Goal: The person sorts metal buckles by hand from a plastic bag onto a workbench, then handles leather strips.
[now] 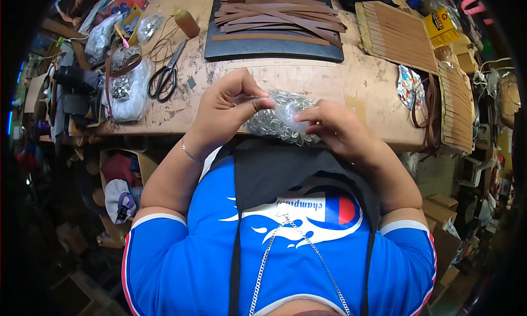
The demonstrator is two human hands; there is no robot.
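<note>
A clear plastic bag (282, 124) full of shiny metal rings or buckles lies at the table's front edge, close to my body. My left hand (233, 104) pinches the bag's plastic at its upper left between thumb and fingers. On the other side, my right hand (332, 126) has its fingertips on the plastic at the bag's right, with the fingers bent together. Its thumb is partly hidden. The metal pieces show through the plastic between and below my hands.
Brown leather strips (280, 19) lie on a black slab (263, 51) at the back. Scissors (163, 80) and a glue bottle (186, 23) are on the left, beside plastic bags (130, 96). Cut strip panels (398, 38), a yellow box (441, 26) and a patterned cloth (410, 88) sit right.
</note>
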